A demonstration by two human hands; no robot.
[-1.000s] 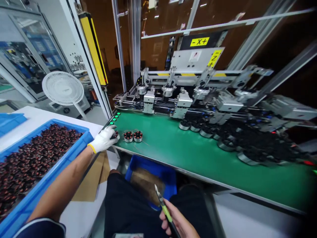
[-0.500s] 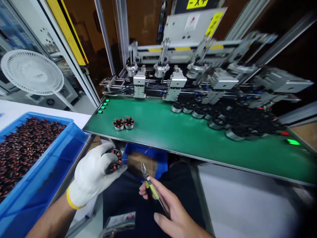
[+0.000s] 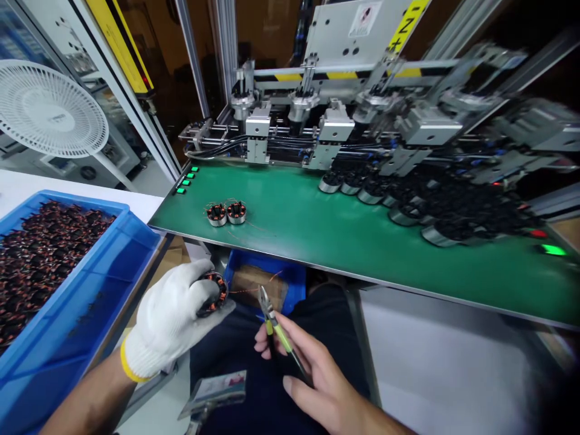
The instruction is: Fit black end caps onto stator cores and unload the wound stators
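My left hand (image 3: 170, 314), in a white glove with a yellow cuff, is closed around a copper-wound motor stator (image 3: 216, 294). A thin copper wire (image 3: 244, 291) runs from this stator to the right. My bare right hand (image 3: 312, 368) grips cutting pliers (image 3: 275, 323) with black and yellow-green handles. Their jaw tips point up and sit close to the wire; whether they touch it I cannot tell. Two more wound stators, a left one (image 3: 216, 214) and a right one (image 3: 236, 212), stand side by side on the green work surface (image 3: 290, 226), loose wire ends around them.
A blue crate (image 3: 131, 241) full of wound parts stands at the left. Below the table edge is a blue bin (image 3: 296, 284) with cardboard inside. A machine with several stations (image 3: 330, 130) lines the back. Many stators (image 3: 439, 232) crowd the right. A white fan (image 3: 52, 109) stands at far left.
The view has shifted, so the table and machine appear a little higher. Both hands keep nearly the same place and hold. The wire beside the pliers' tips shows more clearly now.
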